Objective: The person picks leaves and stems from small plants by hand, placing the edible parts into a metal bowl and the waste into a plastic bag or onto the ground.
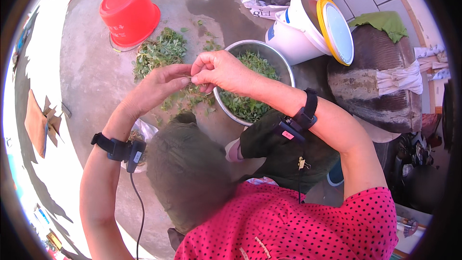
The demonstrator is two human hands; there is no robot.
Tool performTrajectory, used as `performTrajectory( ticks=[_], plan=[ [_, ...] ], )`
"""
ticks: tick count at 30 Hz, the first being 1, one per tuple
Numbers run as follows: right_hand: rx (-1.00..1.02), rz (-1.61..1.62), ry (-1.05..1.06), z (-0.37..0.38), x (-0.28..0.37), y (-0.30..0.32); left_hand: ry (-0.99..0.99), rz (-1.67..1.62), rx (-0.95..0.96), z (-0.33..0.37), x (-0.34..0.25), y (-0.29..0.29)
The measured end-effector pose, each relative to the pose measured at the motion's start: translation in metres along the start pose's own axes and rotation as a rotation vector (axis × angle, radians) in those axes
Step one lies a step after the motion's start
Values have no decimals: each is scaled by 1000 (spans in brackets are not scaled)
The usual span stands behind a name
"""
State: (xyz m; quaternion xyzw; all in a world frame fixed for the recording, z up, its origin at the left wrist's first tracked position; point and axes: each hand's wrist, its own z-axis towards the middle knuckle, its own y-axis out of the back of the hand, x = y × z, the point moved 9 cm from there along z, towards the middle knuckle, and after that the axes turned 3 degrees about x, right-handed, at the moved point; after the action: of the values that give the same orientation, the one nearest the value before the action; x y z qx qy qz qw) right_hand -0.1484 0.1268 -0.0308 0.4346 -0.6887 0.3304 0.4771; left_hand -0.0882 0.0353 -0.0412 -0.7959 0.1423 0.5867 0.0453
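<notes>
Left hand (160,85) and right hand (225,71) met at fingertips; couldn't tell if gripping. Bowl (285,66) of greens (248,107) sat rightward, right hand nearer.

Beyond a bright pink, black-dotted, short-sleeved fabric top (308,221) are dark olive cloth trousers (187,168), with a black left-forearm strap (113,149), white-labelled dark box (133,161) and black cable (143,208) off to the top's left, and a black right-forearm strap (312,101) with a pink-labelled dark box (291,130) ahead of its right sleeve (370,214).
</notes>
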Motion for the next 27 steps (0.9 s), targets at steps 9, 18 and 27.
performTrajectory(
  ticks=[9, 18, 27],
  plan=[
    [-108, -754, -319, -54, -25, 93, 236, 703, 45, 74, 208, -39],
    [-104, -967, -96, -49, -23, 83, 207, 869, -143, 74, 234, -6],
    [-102, -768, -46, -41, 11, 66, -2, -879, -284, 22, 141, 38]
  ],
)
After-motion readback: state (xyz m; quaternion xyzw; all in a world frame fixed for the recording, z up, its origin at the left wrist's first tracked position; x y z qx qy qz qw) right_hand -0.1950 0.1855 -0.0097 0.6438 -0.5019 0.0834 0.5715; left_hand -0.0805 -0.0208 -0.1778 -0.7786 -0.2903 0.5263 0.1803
